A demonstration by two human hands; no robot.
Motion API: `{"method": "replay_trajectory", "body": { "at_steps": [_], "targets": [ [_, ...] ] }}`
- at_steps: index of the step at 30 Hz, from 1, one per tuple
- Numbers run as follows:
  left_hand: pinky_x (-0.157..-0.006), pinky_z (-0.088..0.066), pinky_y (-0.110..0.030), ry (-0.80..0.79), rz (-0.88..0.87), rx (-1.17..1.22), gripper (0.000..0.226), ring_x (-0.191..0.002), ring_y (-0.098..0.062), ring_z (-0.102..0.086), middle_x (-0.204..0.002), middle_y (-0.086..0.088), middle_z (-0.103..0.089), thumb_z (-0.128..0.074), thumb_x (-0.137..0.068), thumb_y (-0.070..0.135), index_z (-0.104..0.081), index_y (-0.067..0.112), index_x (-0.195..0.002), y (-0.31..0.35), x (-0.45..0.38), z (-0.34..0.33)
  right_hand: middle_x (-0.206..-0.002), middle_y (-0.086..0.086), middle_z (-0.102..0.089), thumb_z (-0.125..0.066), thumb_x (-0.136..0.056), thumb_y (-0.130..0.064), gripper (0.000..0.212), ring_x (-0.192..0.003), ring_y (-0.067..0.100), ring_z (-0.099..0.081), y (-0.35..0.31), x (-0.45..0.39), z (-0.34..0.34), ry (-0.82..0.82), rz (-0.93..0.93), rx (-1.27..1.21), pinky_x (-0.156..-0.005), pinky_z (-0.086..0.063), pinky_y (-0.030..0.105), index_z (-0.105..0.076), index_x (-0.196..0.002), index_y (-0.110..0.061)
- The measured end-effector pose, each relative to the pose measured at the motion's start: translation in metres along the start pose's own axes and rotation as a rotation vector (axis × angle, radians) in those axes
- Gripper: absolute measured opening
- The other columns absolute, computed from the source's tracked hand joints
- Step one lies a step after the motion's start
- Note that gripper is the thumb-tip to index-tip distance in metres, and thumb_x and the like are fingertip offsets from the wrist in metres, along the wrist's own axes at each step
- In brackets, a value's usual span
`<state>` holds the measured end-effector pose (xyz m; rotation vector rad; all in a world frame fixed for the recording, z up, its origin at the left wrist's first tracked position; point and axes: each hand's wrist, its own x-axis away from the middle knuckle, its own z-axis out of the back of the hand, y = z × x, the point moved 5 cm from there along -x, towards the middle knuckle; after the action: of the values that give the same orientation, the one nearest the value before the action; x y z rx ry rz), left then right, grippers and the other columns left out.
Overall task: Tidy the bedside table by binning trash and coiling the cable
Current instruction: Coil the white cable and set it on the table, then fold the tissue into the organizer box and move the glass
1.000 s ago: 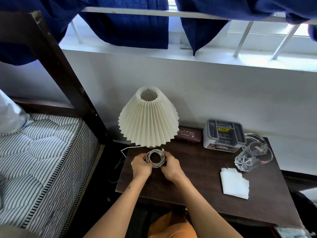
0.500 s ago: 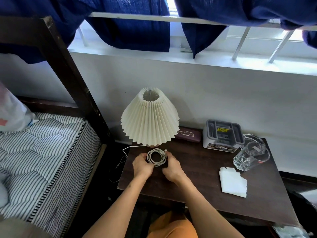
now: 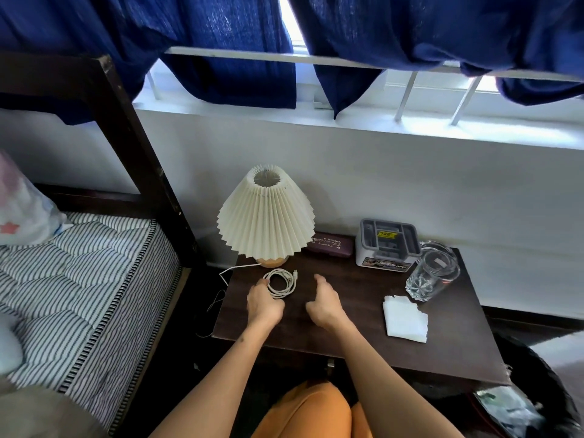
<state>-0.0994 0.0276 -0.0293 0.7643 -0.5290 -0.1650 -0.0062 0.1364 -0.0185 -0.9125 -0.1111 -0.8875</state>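
Observation:
A white cable [image 3: 282, 282] lies coiled in a flat ring on the dark wooden bedside table [image 3: 354, 311], just in front of the lamp base. My left hand [image 3: 264, 304] still grips the ring's near-left edge, thumb on the left side and fingers over the bottom. My right hand [image 3: 324, 303] rests on the table a little to the right of the coil, apart from it, fingers loosely spread and holding nothing. A crumpled white tissue [image 3: 405, 319] lies on the table's right part. At the lower right a bin with a black liner [image 3: 524, 409] holds some rubbish.
A pleated cream lamp [image 3: 265, 216] stands at the back left, its thin cord running off the table's left edge. A maroon glasses case [image 3: 330, 245], a grey organiser box [image 3: 387, 245] and a tilted clear glass [image 3: 431, 275] line the back. A striped mattress [image 3: 79, 279] lies left.
Both hands held the coil against the table before. Now my right hand has let go and moved right; the coil lies flat with only my left hand on it.

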Motion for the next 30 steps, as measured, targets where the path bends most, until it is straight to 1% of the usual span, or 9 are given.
{"method": "replay_trajectory", "body": {
  "at_steps": [5, 7, 10, 16, 19, 23, 30],
  "targets": [
    [-0.105, -0.037, -0.032, -0.001, -0.062, -0.009, 0.058, -0.129, -0.027, -0.045, -0.139, -0.011, -0.050, -0.055, -0.079, 0.001, -0.042, 0.010, -0.135, 0.015, 0.027, 0.003, -0.148, 0.017, -0.034, -0.050, -0.082, 0.001, 0.071, -0.135, 0.029, -0.036, 0.004, 0.025, 0.021, 0.048, 0.002, -0.002, -0.111, -0.032, 0.032, -0.021, -0.146, -0.007],
    [-0.104, -0.037, -0.033, -0.005, -0.090, -0.024, 0.059, -0.129, -0.028, -0.046, -0.138, -0.012, -0.051, -0.054, -0.081, 0.004, -0.039, 0.010, -0.137, 0.019, 0.038, 0.004, -0.148, 0.016, -0.035, -0.051, -0.084, -0.002, 0.069, -0.134, 0.029, -0.038, 0.005, 0.036, 0.027, 0.062, 0.004, -0.003, -0.110, -0.033, 0.034, -0.021, -0.146, -0.007],
    [-0.102, -0.039, -0.034, -0.013, -0.123, -0.034, 0.056, -0.127, -0.031, -0.047, -0.136, -0.015, -0.052, -0.052, -0.083, 0.007, -0.036, 0.010, -0.138, 0.026, 0.057, 0.007, -0.148, 0.018, -0.034, -0.053, -0.087, -0.007, 0.067, -0.136, 0.030, -0.035, 0.006, 0.055, 0.035, 0.090, 0.022, 0.003, -0.109, -0.030, 0.033, -0.021, -0.145, -0.005],
    [-0.097, -0.039, -0.035, 0.005, -0.224, -0.104, 0.045, -0.124, -0.032, -0.048, -0.134, -0.015, -0.051, -0.047, -0.086, 0.010, -0.041, 0.007, -0.131, 0.041, 0.090, 0.014, -0.148, 0.017, -0.035, -0.055, -0.089, -0.014, 0.066, -0.136, 0.030, -0.035, 0.009, 0.089, 0.048, 0.165, 0.054, 0.004, -0.108, -0.029, 0.033, -0.022, -0.145, -0.004],
    [-0.100, -0.037, -0.035, 0.013, -0.273, -0.116, 0.046, -0.127, -0.031, -0.045, -0.137, -0.014, -0.048, -0.044, -0.089, 0.011, -0.039, 0.008, -0.135, 0.049, 0.101, 0.015, -0.148, 0.016, -0.035, -0.056, -0.090, -0.016, 0.066, -0.136, 0.029, -0.035, 0.010, 0.101, 0.056, 0.201, 0.062, -0.009, -0.109, -0.030, 0.035, -0.022, -0.145, -0.006],
    [-0.099, -0.038, -0.034, 0.019, -0.311, -0.100, 0.046, -0.126, -0.031, -0.046, -0.136, -0.015, -0.050, -0.042, -0.090, 0.011, -0.038, 0.008, -0.136, 0.058, 0.116, 0.017, -0.150, 0.015, -0.033, -0.056, -0.090, -0.017, 0.067, -0.138, 0.029, -0.033, 0.013, 0.116, 0.066, 0.235, 0.071, -0.029, -0.111, -0.029, 0.035, -0.021, -0.146, -0.007],
    [-0.102, -0.034, -0.034, 0.000, -0.423, -0.106, 0.049, -0.128, -0.031, -0.044, -0.137, -0.018, -0.049, -0.044, -0.090, 0.011, -0.036, 0.003, -0.137, 0.069, 0.142, 0.014, -0.150, 0.015, -0.034, -0.057, -0.089, -0.018, 0.066, -0.138, 0.030, -0.032, 0.020, 0.142, 0.081, 0.312, 0.097, -0.064, -0.111, -0.028, 0.036, -0.023, -0.145, -0.007]
  ]
}}
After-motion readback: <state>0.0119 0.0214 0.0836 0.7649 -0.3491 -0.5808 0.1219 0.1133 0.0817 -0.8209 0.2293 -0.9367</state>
